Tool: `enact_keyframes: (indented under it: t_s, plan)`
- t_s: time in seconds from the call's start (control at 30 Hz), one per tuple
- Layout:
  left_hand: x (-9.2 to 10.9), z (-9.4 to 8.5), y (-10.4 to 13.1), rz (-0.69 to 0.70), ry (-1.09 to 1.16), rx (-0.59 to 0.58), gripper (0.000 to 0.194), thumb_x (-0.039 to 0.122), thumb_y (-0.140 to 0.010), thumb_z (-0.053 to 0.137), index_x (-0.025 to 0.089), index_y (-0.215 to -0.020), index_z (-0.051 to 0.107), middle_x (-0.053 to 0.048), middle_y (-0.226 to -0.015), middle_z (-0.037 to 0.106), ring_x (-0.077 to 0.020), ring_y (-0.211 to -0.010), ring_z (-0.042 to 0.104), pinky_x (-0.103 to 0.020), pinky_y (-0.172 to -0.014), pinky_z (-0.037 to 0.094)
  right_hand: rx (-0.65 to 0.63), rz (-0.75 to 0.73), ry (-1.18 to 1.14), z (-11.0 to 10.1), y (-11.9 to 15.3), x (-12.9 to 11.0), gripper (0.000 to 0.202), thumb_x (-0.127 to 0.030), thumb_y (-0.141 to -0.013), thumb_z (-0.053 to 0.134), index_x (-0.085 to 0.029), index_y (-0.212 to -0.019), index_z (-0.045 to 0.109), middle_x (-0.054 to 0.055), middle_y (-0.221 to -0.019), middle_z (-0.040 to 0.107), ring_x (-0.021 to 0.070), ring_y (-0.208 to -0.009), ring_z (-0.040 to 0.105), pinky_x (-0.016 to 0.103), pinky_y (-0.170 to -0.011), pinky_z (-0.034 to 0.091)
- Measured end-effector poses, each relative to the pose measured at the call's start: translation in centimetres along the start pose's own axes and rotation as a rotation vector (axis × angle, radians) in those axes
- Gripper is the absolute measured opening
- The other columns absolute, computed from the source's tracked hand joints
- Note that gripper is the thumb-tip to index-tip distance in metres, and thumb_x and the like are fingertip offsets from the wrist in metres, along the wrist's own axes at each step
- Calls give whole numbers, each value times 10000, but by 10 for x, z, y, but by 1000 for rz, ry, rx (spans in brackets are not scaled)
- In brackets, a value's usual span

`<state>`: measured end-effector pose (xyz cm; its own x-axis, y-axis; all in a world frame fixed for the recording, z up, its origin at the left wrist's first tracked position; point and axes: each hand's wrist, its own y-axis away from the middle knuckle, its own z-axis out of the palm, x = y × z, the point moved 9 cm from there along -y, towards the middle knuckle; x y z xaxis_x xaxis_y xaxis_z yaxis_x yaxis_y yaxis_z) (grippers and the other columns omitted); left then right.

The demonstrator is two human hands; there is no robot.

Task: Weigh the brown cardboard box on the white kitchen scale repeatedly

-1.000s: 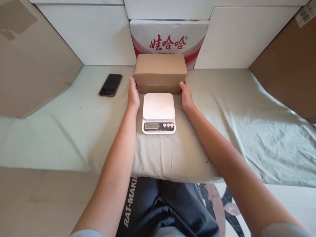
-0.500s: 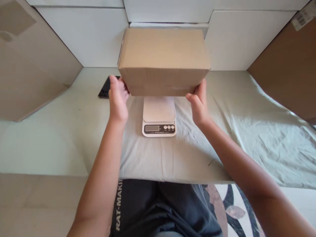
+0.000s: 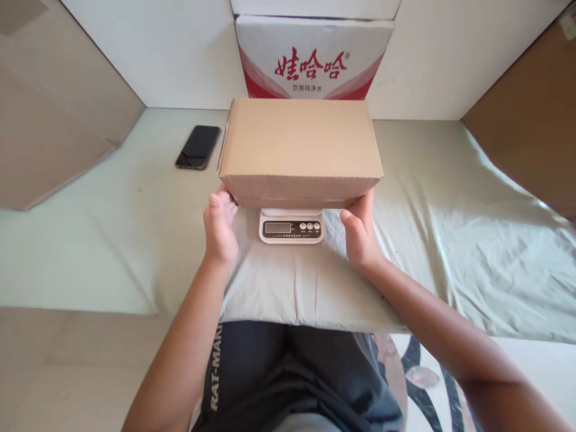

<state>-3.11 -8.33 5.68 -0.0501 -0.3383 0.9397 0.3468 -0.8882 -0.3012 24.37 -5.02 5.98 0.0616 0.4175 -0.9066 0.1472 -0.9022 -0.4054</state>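
Observation:
A brown cardboard box [image 3: 301, 141] is held level between my two hands, over a white digital kitchen scale [image 3: 291, 236]. My left hand [image 3: 220, 231] supports its lower left corner, thumb pointing up and fingertips tucked under the edge. At the lower right corner, my right hand [image 3: 361, 231] grips from below with its thumb toward the front. The box covers most of the scale's platform; only the display panel and buttons show. Whether the box touches the platform I cannot tell.
A black smartphone [image 3: 198, 147] lies left of the box on the pale green cloth [image 3: 171, 252]. Behind stands a white carton with red lettering [image 3: 310, 57]. Large brown cardboard boxes flank the surface at left [image 3: 63, 108] and right [image 3: 531, 120].
Both hands have lowered the cardboard box toward the scale. The red lettering on the carton behind and the whole smartphone have come into sight.

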Motion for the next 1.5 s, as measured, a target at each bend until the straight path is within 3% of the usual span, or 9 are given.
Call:
enact_keyframes:
  t_s: [0.3,0.83,0.97,1.03,1.13,1.2,1.27,1.37,1.5]
  plan:
    - [-5,-1,0,-8,-27,9,818,907,-989,495,285,-1422,803,-112,-1457,796,-398,-1604,572,-538,-1326,484,14,11,-56,-2,-1,9,786,-721,-944,633,-388,-1622,417,84,-1655,586,358,-1714,382,621,-1487,281]
    - [-18,-5,-4,-24,-21,25,839,912,-987,483,284,-1461,775,-125,-1490,779,-387,-1625,554,-541,-1328,471,-1,25,-46,1,-3,15,810,-740,-959,615,-408,-1662,385,62,-1714,552,348,-1691,418,614,-1461,342]
    - [-18,-5,-3,-31,-29,26,861,907,-988,480,250,-1464,769,-157,-1556,741,-417,-1642,528,-601,-1355,425,-12,23,-62,1,-3,16,816,-742,-957,625,-411,-1665,388,62,-1740,532,348,-1709,413,622,-1456,356]
    - [-17,-14,-8,-9,-42,35,859,907,-987,482,270,-1496,750,-139,-1652,676,-410,-1681,476,-608,-1397,363,46,16,-55,-8,-5,16,810,-763,-960,592,-433,-1669,378,34,-1803,459,348,-1759,347,635,-1468,324]
    - [-18,-45,-22,65,-64,94,863,967,-973,373,403,-1528,717,7,-1767,569,-344,-1757,347,-556,-1454,277,232,36,-33,-38,-11,20,792,-788,-968,501,-466,-1675,349,-17,-1872,344,343,-1819,218,672,-1480,264]
    - [-24,-65,-31,68,-82,119,859,996,-967,252,510,-1516,699,112,-1771,548,-299,-1778,290,-529,-1463,266,323,76,-46,-59,-15,28,759,-771,-974,462,-475,-1665,364,-28,-1870,345,333,-1825,207,678,-1485,240]
    - [-32,-78,-37,44,-81,127,856,1011,-952,222,554,-1499,695,144,-1770,539,-279,-1781,276,-515,-1469,264,358,117,-64,-74,-20,41,741,-764,-973,446,-470,-1651,397,-19,-1862,367,325,-1817,240,668,-1487,237]
    - [-40,-80,-40,14,-63,142,894,1028,-929,275,500,-1513,698,91,-1786,531,-287,-1779,289,-508,-1477,238,367,155,-69,-82,-25,64,782,-821,-953,429,-445,-1638,433,10,-1852,394,331,-1801,292,675,-1470,273]
    - [-42,-64,-38,18,-55,163,1005,1053,-902,282,383,-1518,705,-8,-1793,533,-313,-1765,333,-492,-1463,256,351,203,-139,-72,-25,86,786,-828,-915,513,-402,-1575,481,48,-1811,468,321,-1770,366,651,-1461,304]
